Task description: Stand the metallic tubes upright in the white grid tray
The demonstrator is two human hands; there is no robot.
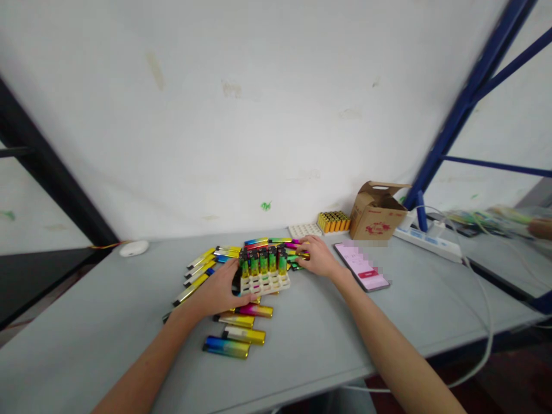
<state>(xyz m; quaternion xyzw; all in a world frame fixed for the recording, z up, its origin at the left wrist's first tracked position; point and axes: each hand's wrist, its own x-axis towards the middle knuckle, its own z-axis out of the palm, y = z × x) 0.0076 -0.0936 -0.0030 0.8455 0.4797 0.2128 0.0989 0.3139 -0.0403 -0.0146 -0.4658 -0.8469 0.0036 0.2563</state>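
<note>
My left hand (222, 290) is closed around the left end of a white holed tray (265, 283), its thumb along the front edge. Upright lighters (264, 261), green and yellow with dark tops, fill the tray's back part, while front holes show bare. Just right of the tray, my right hand (318, 256) has its fingers curled onto a lighter among magenta and green ones (293, 246); the fingertips are partly hidden. Loose metallic lighters lie left of the tray (196, 270) and in front of it, including a blue-and-yellow one (226, 347).
Against the wall stand a second white holed tray (305, 230), a tray packed with orange-yellow lighters (334, 221) and an opened cardboard box (375, 215). A phone (361, 267) lies right of my hand. Beyond are a power strip (431, 241) and a cable. A white case (134, 248) sits far left.
</note>
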